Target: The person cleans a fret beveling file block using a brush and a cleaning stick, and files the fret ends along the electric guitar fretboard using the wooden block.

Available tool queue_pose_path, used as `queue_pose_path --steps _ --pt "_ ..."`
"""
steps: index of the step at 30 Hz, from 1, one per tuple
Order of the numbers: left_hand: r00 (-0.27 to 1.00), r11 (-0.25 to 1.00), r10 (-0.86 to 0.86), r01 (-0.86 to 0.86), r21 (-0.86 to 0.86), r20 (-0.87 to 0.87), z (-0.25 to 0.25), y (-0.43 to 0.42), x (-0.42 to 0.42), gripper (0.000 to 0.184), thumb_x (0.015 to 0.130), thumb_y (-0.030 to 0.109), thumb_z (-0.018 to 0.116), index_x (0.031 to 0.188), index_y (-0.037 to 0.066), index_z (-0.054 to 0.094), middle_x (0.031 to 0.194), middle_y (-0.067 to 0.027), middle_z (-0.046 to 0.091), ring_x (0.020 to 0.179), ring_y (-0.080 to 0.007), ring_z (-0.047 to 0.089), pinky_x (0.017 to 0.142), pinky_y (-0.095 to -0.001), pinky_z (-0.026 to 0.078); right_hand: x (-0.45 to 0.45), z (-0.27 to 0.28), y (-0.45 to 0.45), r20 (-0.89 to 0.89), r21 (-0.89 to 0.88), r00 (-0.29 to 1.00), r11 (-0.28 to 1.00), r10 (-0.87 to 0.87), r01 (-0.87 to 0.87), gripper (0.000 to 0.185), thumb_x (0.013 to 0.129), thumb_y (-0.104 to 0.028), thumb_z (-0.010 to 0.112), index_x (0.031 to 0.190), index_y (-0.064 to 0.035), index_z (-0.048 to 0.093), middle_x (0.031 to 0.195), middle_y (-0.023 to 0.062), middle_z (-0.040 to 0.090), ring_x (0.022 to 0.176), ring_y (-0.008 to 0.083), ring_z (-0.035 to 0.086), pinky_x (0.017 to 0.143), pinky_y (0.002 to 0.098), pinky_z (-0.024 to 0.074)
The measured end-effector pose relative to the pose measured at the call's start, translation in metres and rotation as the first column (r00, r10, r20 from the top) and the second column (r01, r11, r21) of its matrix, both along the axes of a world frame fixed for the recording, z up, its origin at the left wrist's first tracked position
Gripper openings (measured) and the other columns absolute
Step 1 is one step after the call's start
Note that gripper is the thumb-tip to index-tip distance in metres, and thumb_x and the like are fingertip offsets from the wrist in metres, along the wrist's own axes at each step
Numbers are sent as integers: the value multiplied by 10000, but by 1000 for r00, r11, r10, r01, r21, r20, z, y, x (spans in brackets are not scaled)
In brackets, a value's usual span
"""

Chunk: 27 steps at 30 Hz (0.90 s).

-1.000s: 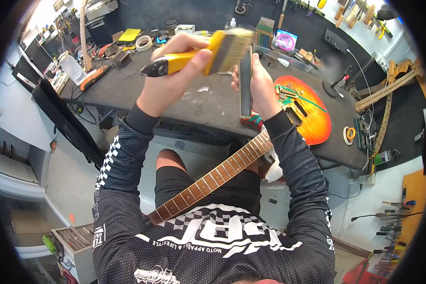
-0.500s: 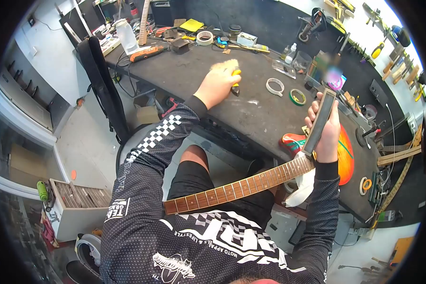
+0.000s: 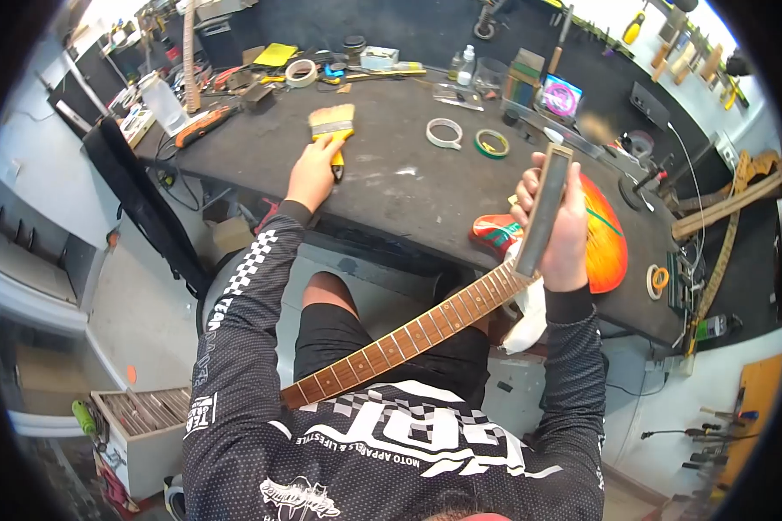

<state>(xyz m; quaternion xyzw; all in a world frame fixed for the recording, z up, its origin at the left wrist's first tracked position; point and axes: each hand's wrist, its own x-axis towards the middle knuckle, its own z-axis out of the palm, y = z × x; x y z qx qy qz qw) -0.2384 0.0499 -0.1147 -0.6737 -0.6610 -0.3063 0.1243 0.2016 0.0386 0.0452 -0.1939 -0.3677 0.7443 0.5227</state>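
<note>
Near the left part of the dark workbench, my left hand (image 3: 313, 175) has its fingers closed on the handle of a yellow brush (image 3: 331, 128), bristles pointing away from me. My right hand (image 3: 562, 227) is wrapped round a long dark block with pale edges (image 3: 548, 208), held upright. The block's lower end is close to the upper end of a guitar fretboard (image 3: 408, 337), which slants across my lap. Partly hidden behind my right hand lies an orange-red guitar body (image 3: 606, 239) with green tape.
Two tape rolls (image 3: 444, 134) (image 3: 492, 143) lie mid-bench. An orange-and-black tool (image 3: 203, 127), a clear container (image 3: 162, 102) and small items line the back left. Wooden necks (image 3: 728, 205) stand at the right. A black case (image 3: 143, 195) leans at the left.
My left hand and the brush have gone from up near the block down to the bench at the left. The block has moved right and lower with my right hand. The camera view has shifted.
</note>
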Motion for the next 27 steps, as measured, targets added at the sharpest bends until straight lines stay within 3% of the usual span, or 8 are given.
queue_pose_path --steps 5,8,9,12,16,18,21,27 --pt "994 999 34 -33 9 -101 -1 4 -1 470 913 25 650 1368 103 743 1428 -131 699 1202 -378 666 1053 -470 574 0 -2 -8 7 23 999 999 36 -36 599 1200 -585 403 1368 -36 573 933 25 504 773 138 522 621 306 476" --pt "981 997 78 -72 41 -176 9 10 4 312 907 67 679 1186 118 809 1193 -73 690 1152 -334 629 937 -481 534 6 0 -13 20 23 999 999 36 -37 607 1199 -589 401 1382 -34 567 945 30 505 779 141 528 626 311 487" --pt "975 993 95 -80 82 -201 14 15 8 194 909 91 681 1058 112 805 1139 -65 677 1152 -321 611 922 -486 504 9 -1 -14 24 22 999 999 38 -39 609 1198 -590 400 1384 -35 567 950 31 507 780 142 528 625 312 486" --pt "976 987 88 -59 149 -198 33 52 12 106 913 96 663 954 103 761 1159 -78 690 1134 -341 617 897 -503 504 22 -6 -10 34 1 999 999 34 -34 605 1198 -591 398 1398 -47 570 964 29 509 785 136 526 620 309 481" --pt "986 983 162 -158 92 -43 50 128 27 149 935 135 647 1035 94 749 1193 -108 693 1193 -376 636 969 -552 556 49 -11 -9 12 -130 1000 992 -1 2 569 1202 -574 400 1404 -74 581 947 5 509 775 128 513 610 298 466" --pt "974 973 229 -228 -42 -3 46 172 21 221 945 166 634 1114 95 756 1259 -128 696 1277 -379 632 1064 -567 548 76 -12 -5 -22 -157 999 987 -42 38 548 1204 -562 404 1382 -76 585 935 5 497 764 128 498 600 293 462" --pt "935 904 355 -344 -252 -2 44 223 8 360 954 176 608 1269 75 749 1470 -148 675 1421 -375 594 1135 -582 519 120 -7 -1 -13 -142 982 973 -188 184 530 1206 -544 413 1368 -68 582 937 9 482 763 131 491 578 286 453" --pt "865 803 502 -473 -363 -16 27 290 -25 445 1053 241 531 1477 153 630 1495 -197 684 1461 -403 605 1150 -647 483 208 -20 5 49 -128 921 912 -385 389 536 1225 -493 388 1422 -32 578 972 39 490 770 151 492 550 286 488"
